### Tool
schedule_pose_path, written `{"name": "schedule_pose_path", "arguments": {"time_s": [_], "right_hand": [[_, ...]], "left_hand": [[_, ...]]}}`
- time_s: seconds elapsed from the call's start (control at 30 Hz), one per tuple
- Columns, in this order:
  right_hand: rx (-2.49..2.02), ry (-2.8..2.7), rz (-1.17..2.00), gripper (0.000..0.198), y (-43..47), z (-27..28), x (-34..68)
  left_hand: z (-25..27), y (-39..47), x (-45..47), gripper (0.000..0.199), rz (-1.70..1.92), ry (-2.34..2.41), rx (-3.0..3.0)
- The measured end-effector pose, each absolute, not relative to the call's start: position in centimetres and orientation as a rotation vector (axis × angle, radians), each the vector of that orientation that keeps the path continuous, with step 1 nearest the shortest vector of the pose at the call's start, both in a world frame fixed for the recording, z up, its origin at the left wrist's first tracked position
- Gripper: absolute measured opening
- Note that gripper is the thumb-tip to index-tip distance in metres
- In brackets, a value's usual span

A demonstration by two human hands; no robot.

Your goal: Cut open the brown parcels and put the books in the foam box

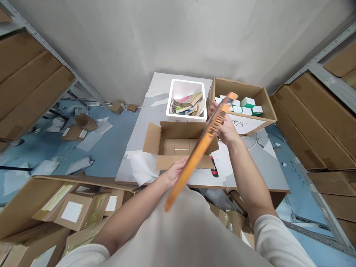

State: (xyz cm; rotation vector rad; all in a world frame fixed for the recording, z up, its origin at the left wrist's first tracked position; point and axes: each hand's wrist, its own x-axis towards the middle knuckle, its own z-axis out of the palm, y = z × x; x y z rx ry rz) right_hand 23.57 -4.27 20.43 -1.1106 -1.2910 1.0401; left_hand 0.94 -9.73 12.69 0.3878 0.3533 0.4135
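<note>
Clasped in my left grip (pixel 177 171) and right grip (pixel 226 129): orange slab (pixel 198 152), not yet set down; carton (pixel 178 129) near table's front edge (pixel 278 183), unsealed.

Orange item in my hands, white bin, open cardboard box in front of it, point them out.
Orange item (pixel 197 153), head view: middle of its long edge.
White bin (pixel 187 89), head view: inner far wall.
Open cardboard box (pixel 180 131), head view: inner far side.

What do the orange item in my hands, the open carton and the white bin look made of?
Orange item: perhaps printed card or plastic, with dark markings on its orange edge; blur hides the finish.
Open carton: cardboard, matte brown with folded flaps.
White bin: smooth, thick-rimmed, likely plastic or foam.
</note>
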Motion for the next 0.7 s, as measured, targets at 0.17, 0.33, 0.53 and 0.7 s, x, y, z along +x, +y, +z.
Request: {"name": "schedule_pose_path", "arguments": {"time_s": [0.17,0.33,0.53,0.7], "right_hand": [[-1.131,-1.049,1.14,0.051,-3.9,19.5,24.1],[-1.232,-0.972,1.196,0.045,-4.1,19.6,25.8],[-1.315,-0.941,1.283,0.043,-4.3,17.7,28.0],[-1.296,-0.927,1.297,0.045,-4.1,16.0,29.0]], "left_hand": [[13.4,-9.9,2.0,0.043,0.313,0.383,0.351],[13.0,-9.7,-0.5,0.06,0.664,0.476,0.371],[9.8,-10.4,-1.8,0.049,0.805,0.93,0.718],[9.3,-11.7,-0.1,0.052,0.812,0.955,0.658]]}}
